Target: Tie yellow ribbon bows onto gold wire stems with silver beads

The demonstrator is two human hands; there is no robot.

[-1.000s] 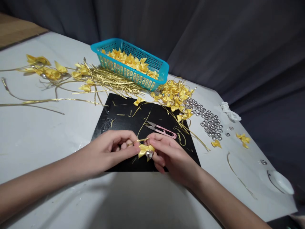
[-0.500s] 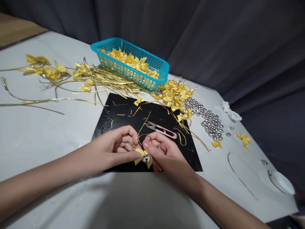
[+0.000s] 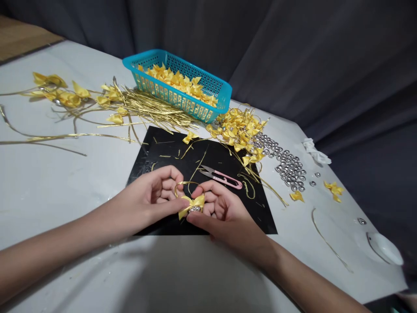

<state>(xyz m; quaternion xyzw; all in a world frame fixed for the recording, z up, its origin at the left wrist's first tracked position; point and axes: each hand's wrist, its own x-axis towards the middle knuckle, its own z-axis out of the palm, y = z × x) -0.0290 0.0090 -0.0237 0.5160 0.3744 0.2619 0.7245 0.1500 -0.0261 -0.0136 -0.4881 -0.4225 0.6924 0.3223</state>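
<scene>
Between my two hands is a yellow ribbon bow with a silver heart-shaped bell at its middle and a loop of gold cord rising above it. My left hand pinches the bow's left side, thumb on top and fingers curled. With its thumb low against the bell, my right hand grips the right side. Both hands are over the front of a black mat. Just beyond them lie pink-handled thread snips, with cord scraps around. The fingertips behind the bow are partly hidden.
A blue plastic basket at the back holds yellow bows. Beside it lie a bundle of gold cords, a heap of corded bows and many silver bells. A white rounded object sits near the right edge.
The bow has turned upward and shifted slightly left, so its yellow loops now show more. My right thumb has moved down from the cord to the bell, and the cord loop tilts left.
</scene>
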